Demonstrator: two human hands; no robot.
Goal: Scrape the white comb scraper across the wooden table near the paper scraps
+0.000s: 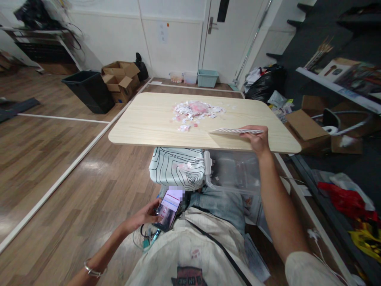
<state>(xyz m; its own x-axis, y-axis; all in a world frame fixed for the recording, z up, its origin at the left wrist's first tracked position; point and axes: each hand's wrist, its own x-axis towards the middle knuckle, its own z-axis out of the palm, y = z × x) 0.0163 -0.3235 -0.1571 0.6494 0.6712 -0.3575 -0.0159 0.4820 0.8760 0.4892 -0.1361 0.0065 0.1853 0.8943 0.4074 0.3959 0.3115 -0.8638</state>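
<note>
My left hand (149, 212) grips a smartphone (169, 208) low over my lap, its screen lit and part of the view there blurred out. Over the right front of the light wooden table (139, 127), my right hand (257, 139) pinches a thin white striped sheet (235, 131), seen almost edge-on; its exact kind is unclear. Beyond the sheet, a loose pile of small white and pink paper-like pieces (198, 109) lies on the tabletop, with a few strays (184, 128) nearer me.
Under the table's front edge are a pale line-patterned cushioned thing (177, 169) and a clear plastic bin (235, 169). A black trash bin (92, 93) and cardboard boxes (120, 81) stand at left. At right are an open carton (312, 123) and a shelf (342, 87).
</note>
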